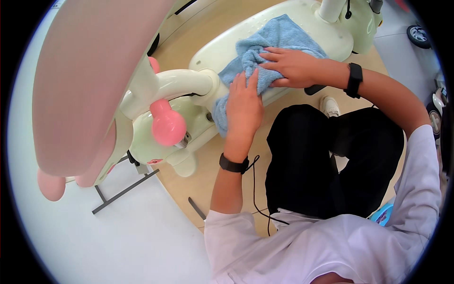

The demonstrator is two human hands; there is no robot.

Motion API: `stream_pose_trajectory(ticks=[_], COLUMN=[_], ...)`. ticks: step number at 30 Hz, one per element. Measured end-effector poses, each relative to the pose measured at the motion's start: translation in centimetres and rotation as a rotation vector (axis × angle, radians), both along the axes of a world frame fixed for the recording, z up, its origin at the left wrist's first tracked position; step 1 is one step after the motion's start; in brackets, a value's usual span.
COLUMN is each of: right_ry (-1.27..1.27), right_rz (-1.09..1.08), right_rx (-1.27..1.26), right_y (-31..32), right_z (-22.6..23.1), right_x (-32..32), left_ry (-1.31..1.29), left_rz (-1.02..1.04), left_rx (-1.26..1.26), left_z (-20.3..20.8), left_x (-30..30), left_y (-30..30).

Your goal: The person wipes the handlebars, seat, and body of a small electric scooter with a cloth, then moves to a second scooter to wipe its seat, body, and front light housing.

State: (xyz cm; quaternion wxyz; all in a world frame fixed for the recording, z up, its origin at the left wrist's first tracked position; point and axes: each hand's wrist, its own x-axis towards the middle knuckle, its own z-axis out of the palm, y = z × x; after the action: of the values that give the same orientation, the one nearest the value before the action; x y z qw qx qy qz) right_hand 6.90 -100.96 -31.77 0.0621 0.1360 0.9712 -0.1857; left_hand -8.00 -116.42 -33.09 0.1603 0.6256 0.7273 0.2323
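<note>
A light-blue terry cloth (287, 34) lies bunched over the pale-green footboard (207, 56) of a small ride-on scooter. My left hand (243, 109) rests on the cloth's near left part, fingers stretched forward, close to the pale curved tube (184, 83). To its right, my right hand (294, 67) lies flat on the cloth with its fingers spread toward the left. The folds between the two hands are raised and crumpled. One corner of the cloth hangs over the board's near edge, beside my left hand. My palms and thumbs are partly hidden.
A big pink padded part (94, 80) of the scooter rises at the left, with a pink rounded knob (168, 127) below it. A white panel (142, 232) fills the lower left. A black cable (254, 189) hangs near my left wrist. Wheels (418, 36) stand at the far right.
</note>
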Motion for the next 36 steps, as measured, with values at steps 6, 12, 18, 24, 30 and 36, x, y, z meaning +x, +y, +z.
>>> stream_pose_trajectory(ticks=[6, 12, 18, 24, 30, 36], right_ry=[0.066, 0.025, -0.068, 0.079, 0.187, 0.704], right_rz=[-0.059, -0.302, -0.195, -0.05, -0.158, -0.115], right_rx=[0.045, 0.119, 0.108, 0.068, -0.276, -0.201], right_y=[1.6, 3.4, 0.6, -1.8, -2.8, -3.6], right_z=[-2.1, -2.9, 0.6, 0.3, 4.4, 14.6], right_x=[-2.6, 2.0, 3.6, 1.2, 0.4, 0.1], left_ry=[0.128, 0.088, 0.047, 0.105, -0.143, 0.057], left_rz=[0.072, -0.001, -0.037, 0.022, 0.14, 0.133], left_rx=[0.164, 0.2, 0.283, 0.29, 0.221, 0.625], left_z=[-2.3, -4.3, -2.0, -1.0, 2.5, 14.1], left_x=[-1.5, 1.5, 2.2, 0.9, 1.1, 1.1], left_y=[3.7, 8.3, 3.4, -1.7, -2.7, -2.3])
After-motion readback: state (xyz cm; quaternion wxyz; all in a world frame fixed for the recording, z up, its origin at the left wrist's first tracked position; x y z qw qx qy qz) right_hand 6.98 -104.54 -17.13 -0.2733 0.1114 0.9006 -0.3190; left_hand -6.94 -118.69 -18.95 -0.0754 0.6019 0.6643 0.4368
